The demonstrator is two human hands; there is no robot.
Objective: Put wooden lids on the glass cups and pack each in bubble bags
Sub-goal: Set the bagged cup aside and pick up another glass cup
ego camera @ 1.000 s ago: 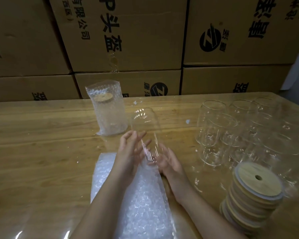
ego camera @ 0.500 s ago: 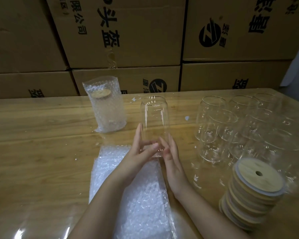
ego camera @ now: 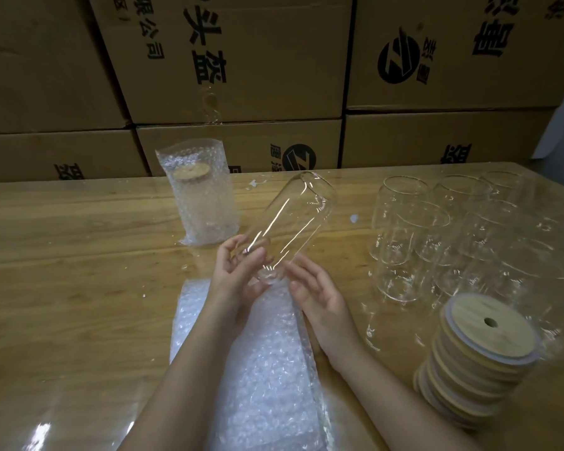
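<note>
Half a second ago the clear glass cup point(ego camera: 290, 229) stood upright between both hands. Now it is tipped over, its base down in the fingers and its open mouth pointing up and away to their right. The left hand point(ego camera: 238, 275) does the holding — fingers and thumb curl round the base — while the right hand point(ego camera: 316, 294) has slackened, its fingers loosely straight. Their tips lie just against the lower wall of the glass and grip nothing. To me it looks like a turn-and-inspect. The cup wears no lid, so the lidding step for this one is not yet begun.

The stack of round wooden lids point(ego camera: 479, 359), the top one with a small hole, stands well out to the right of the right fingers. The flat pile of clear bubble bags point(ego camera: 264, 369) lies under both wrists. Beyond the left fingertips stands a lidded cup in its bubble bag point(ego camera: 202, 203), one already packed. The cluster of bare glass cups point(ego camera: 411, 229) waits beyond the right fingertips.

On the brown cardboard cartons point(ego camera: 241, 60) behind the wooden table point(ego camera: 62, 271) I can read large black characters 头盔 and smaller ones 限公司. There is also a round black logo with a slanted Z-like mark. The other print is cut off or too skewed to read — and the held cup shows no marking.
</note>
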